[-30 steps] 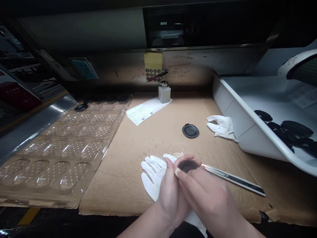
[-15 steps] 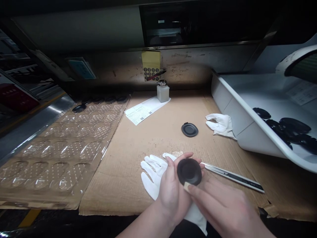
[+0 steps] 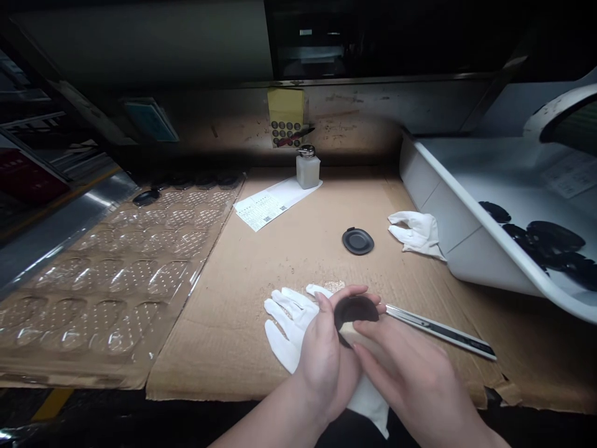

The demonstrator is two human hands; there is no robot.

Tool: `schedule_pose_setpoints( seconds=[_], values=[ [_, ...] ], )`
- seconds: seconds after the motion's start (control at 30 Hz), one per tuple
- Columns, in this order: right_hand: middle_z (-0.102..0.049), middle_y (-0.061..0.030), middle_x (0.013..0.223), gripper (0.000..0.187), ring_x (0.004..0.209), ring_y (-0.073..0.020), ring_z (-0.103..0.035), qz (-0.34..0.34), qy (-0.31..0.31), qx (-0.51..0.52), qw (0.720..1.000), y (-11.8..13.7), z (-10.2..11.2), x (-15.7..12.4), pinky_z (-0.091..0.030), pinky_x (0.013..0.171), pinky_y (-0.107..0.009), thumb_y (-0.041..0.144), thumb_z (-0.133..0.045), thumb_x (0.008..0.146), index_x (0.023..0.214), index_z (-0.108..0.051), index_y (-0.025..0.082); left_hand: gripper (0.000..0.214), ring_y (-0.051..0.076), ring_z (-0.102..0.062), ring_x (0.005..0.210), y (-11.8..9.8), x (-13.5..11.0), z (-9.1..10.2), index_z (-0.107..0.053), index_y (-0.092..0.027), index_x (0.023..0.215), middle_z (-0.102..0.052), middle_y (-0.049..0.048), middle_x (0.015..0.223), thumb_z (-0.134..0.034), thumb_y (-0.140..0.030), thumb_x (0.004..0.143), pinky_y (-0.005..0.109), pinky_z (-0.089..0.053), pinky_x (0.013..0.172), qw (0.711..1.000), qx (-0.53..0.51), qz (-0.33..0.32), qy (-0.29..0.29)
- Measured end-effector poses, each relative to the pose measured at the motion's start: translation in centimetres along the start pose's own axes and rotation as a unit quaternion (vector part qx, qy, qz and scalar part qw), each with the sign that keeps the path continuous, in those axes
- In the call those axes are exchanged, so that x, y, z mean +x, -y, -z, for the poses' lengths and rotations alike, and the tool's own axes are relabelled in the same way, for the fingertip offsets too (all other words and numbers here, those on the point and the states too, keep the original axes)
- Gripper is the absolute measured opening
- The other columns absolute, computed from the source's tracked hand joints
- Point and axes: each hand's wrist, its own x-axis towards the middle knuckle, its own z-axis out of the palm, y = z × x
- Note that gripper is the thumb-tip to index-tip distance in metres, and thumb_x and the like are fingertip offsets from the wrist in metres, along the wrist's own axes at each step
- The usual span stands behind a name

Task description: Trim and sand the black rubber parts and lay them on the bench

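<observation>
The left hand (image 3: 321,361) is cupping a round black piece (image 3: 357,306), palm up, with its fingers curling around the far edge. The right hand (image 3: 415,367) is pinching a pale pad (image 3: 347,333) between thumb and fingers and is pressing it against the near part of that black piece, so both hands are meeting over it. A white glove (image 3: 291,323) is lying beneath the left hand, its fingers spreading out to that hand's left. Just beyond the right hand, a slim cutter knife (image 3: 441,331) is resting on the cardboard-covered surface (image 3: 219,354), slanting away to the right. Ahead of the hands, a second black piece (image 3: 358,241) is lying flat, and a second white glove (image 3: 420,235) is sitting to its right, beside a white bin (image 3: 471,216) holding more black pieces (image 3: 555,239). Farther ahead of the left hand, a pump-top bottle (image 3: 308,171) is standing on paper slips (image 3: 263,210); well to that hand's left, a clear moulded tray (image 3: 93,274) is stretching along the surface.
</observation>
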Motion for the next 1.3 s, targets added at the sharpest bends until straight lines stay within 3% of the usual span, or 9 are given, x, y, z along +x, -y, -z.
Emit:
schedule_pose_setpoints(
  seconds=[0.2, 0.33, 0.47, 0.57, 0.77, 0.87, 1.0, 1.17, 1.3],
  values=[
    [-0.061, -0.0041, 0.085, 0.022, 0.083, -0.0118, -0.057, -0.002, -0.042, -0.003, 0.999, 0.0, -0.1, 0.2, -0.045, 0.077, -0.023, 0.011, -0.055, 0.078, 0.100, -0.054, 0.015, 0.050, 0.024, -0.051, 0.105, 0.0, 0.1, 0.0, -0.055, -0.012, 0.099, -0.057, 0.0113, 0.100, -0.030, -0.052, 0.084, 0.038, -0.033, 0.098, 1.000, -0.009, -0.006, -0.011],
    [-0.058, -0.0057, 0.078, 0.026, 0.074, -0.0135, -0.054, 0.032, -0.010, 0.013, 0.999, 0.6, 0.1, -0.6, -0.045, 0.070, -0.027, 0.008, -0.055, 0.076, 0.101, -0.056, 0.013, 0.055, 0.024, -0.054, 0.097, 0.1, 0.1, -0.1, -0.056, -0.010, 0.100, -0.058, 0.0131, 0.097, -0.031, -0.056, 0.081, 0.042, -0.035, 0.096, 1.000, 0.000, 0.008, -0.030],
    [-0.056, -0.0042, 0.072, 0.031, 0.069, -0.0125, -0.050, 0.073, -0.015, -0.038, 0.996, -0.1, 0.2, 0.7, -0.042, 0.062, -0.025, 0.008, -0.057, 0.075, 0.106, -0.057, 0.011, 0.054, 0.022, -0.053, 0.101, 0.2, 0.1, -0.1, -0.056, -0.011, 0.101, -0.059, 0.0114, 0.098, -0.029, -0.054, 0.083, 0.037, -0.033, 0.097, 1.000, 0.006, 0.010, -0.013],
    [-0.057, -0.0043, 0.074, 0.024, 0.071, -0.0114, -0.051, 0.066, -0.032, -0.070, 0.995, -0.3, -0.1, 1.6, -0.041, 0.061, -0.023, 0.009, -0.056, 0.077, 0.101, -0.059, 0.012, 0.053, 0.020, -0.050, 0.104, 0.1, 0.1, 0.1, -0.058, -0.012, 0.098, -0.058, 0.0101, 0.100, -0.027, -0.053, 0.085, 0.034, -0.033, 0.097, 1.000, -0.013, 0.013, 0.020],
    [-0.058, -0.0065, 0.076, 0.028, 0.072, -0.0132, -0.051, 0.075, -0.005, -0.003, 0.997, 0.3, -0.2, 1.1, -0.042, 0.065, -0.027, 0.009, -0.054, 0.077, 0.106, -0.058, 0.010, 0.060, 0.023, -0.051, 0.101, 0.0, -0.1, 0.4, -0.057, -0.012, 0.098, -0.058, 0.0114, 0.098, -0.025, -0.060, 0.081, 0.039, -0.032, 0.098, 0.999, -0.020, 0.031, 0.012],
    [-0.058, -0.0047, 0.076, 0.019, 0.071, -0.0114, -0.052, 0.053, -0.015, -0.032, 0.998, -0.2, -0.2, 1.9, -0.042, 0.063, -0.024, 0.009, -0.055, 0.077, 0.095, -0.060, 0.012, 0.056, 0.022, -0.050, 0.104, -0.1, -0.1, 0.3, -0.059, -0.012, 0.095, -0.058, 0.0105, 0.101, -0.026, -0.056, 0.083, 0.036, -0.032, 0.098, 0.999, -0.029, 0.030, 0.031],
    [-0.057, -0.0050, 0.072, 0.025, 0.069, -0.0129, -0.052, 0.064, 0.001, -0.018, 0.998, 0.1, -0.2, 1.6, -0.042, 0.060, -0.026, 0.010, -0.054, 0.078, 0.102, -0.059, 0.011, 0.057, 0.022, -0.052, 0.102, -0.1, 0.0, 0.3, -0.058, -0.012, 0.098, -0.059, 0.0110, 0.100, -0.028, -0.058, 0.082, 0.036, -0.033, 0.097, 0.999, -0.030, 0.039, 0.006],
    [-0.056, -0.0031, 0.068, 0.030, 0.064, -0.0121, -0.052, 0.106, 0.065, -0.003, 0.992, -0.5, 2.2, -1.3, -0.042, 0.057, -0.025, 0.011, -0.052, 0.079, 0.108, -0.056, 0.014, 0.061, 0.024, -0.055, 0.095, 0.1, 0.1, 0.3, -0.056, -0.008, 0.102, -0.059, 0.0154, 0.099, -0.032, -0.059, 0.079, 0.040, -0.037, 0.093, 0.999, -0.005, 0.024, -0.040],
    [-0.062, 0.0000, 0.083, 0.022, 0.072, -0.0103, -0.058, -0.023, 0.019, -0.061, 0.998, -3.0, 5.1, -2.6, -0.046, 0.066, -0.021, 0.022, -0.054, 0.080, 0.102, -0.056, 0.022, 0.060, 0.025, -0.056, 0.094, 0.1, 0.3, 0.1, -0.054, -0.006, 0.105, -0.059, 0.0177, 0.099, -0.032, -0.056, 0.081, 0.039, -0.039, 0.090, 0.999, 0.004, 0.009, -0.041]
  ],
)
